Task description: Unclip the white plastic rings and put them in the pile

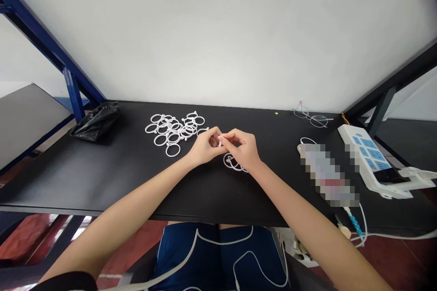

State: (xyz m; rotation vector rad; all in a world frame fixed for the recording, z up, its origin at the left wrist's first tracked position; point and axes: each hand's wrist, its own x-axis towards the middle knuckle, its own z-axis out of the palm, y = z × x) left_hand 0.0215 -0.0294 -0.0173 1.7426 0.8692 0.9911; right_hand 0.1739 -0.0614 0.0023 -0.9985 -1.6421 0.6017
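The left grip point(205, 146) and right grip point(243, 148) pinch a small white plastic-looking piece point(220, 143) together, maybe to steady it. Round white plastic-looking rings point(186, 132) lie left of them on the black counter point(136, 182), likely for easy reach; more white rings point(235, 166) lie just below the right grip.

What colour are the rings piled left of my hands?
The rings are white, best seen in the head view.

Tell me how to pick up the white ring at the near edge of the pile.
Pinch the near rim of that white ring, probably best from the person's side. It is a thin hoop lying roughly flat on the black desk, and that rim juts clear of the pile.
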